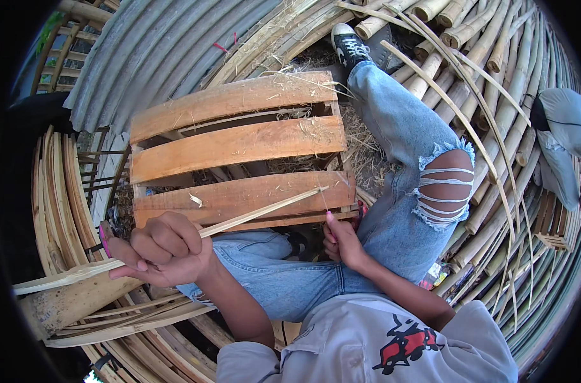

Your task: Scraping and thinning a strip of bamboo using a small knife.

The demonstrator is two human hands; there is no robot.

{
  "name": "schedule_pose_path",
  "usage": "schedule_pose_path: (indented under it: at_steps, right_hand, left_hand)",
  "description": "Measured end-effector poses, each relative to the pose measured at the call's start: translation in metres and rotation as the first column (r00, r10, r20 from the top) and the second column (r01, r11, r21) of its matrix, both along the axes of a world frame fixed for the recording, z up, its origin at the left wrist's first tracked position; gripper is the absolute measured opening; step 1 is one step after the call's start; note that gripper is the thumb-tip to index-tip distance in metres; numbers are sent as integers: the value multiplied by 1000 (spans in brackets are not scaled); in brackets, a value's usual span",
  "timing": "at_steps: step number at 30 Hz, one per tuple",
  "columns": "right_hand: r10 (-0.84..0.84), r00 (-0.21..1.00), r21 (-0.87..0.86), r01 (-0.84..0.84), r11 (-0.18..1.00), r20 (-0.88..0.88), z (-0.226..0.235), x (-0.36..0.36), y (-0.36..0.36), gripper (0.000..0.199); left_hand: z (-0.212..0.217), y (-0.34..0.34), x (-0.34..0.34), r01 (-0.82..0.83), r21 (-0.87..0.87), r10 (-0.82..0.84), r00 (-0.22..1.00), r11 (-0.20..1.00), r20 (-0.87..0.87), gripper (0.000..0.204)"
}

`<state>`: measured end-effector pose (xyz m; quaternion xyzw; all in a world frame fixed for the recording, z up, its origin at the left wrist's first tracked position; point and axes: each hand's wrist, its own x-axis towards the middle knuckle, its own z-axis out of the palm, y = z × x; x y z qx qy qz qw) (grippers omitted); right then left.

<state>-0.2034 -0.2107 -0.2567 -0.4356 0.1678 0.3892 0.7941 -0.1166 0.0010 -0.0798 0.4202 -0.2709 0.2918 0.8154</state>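
Observation:
My left hand [166, 249] is closed around a long pale bamboo strip [265, 209]. The strip runs from the lower left up to a tip over the wooden pallet [239, 143]. My right hand [342, 241] rests by my thigh at the pallet's near right corner, fingers curled. It pinches a thin fibre [324, 202] that leads up to the strip's tip. Something pink-red [362, 208] shows just behind this hand; I cannot tell what it is. My legs in torn blue jeans [399, 159] lie to the right of the pallet.
Bamboo poles [488, 83] are piled at the right and rear. Split strips [54, 191] are stacked at the left and under my left hand. A corrugated metal sheet [156, 45] lies behind the pallet. A grey bag [561, 137] sits at the far right.

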Motion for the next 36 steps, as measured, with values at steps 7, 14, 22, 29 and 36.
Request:
schedule_pose_path:
  at_steps: [7, 14, 22, 29, 36]
  right_hand:
    - [3, 947, -8, -6, 1000, -320, 6, 7, -21, 51]
    - [29, 997, -35, -32, 999, -73, 10, 2, -13, 52]
    - [13, 946, 12, -10, 1000, -324, 8, 3, -17, 51]
    - [-49, 965, -24, 44, 999, -257, -3, -2, -8, 50]
    - [-29, 996, 13, 30, 999, -81, 0, -9, -6, 50]
  left_hand:
    - [2, -1, 2, 125, -54, -125, 992, 991, 16, 29]
    - [9, -11, 6, 258, -134, -257, 966, 957, 23, 28]
    - [17, -22, 13, 511, 46, -513, 854, 859, 88, 23]
    - [13, -22, 12, 317, -37, -315, 948, 948, 54, 26]
    - [17, -25, 14, 57, 12, -56, 994, 998, -90, 39]
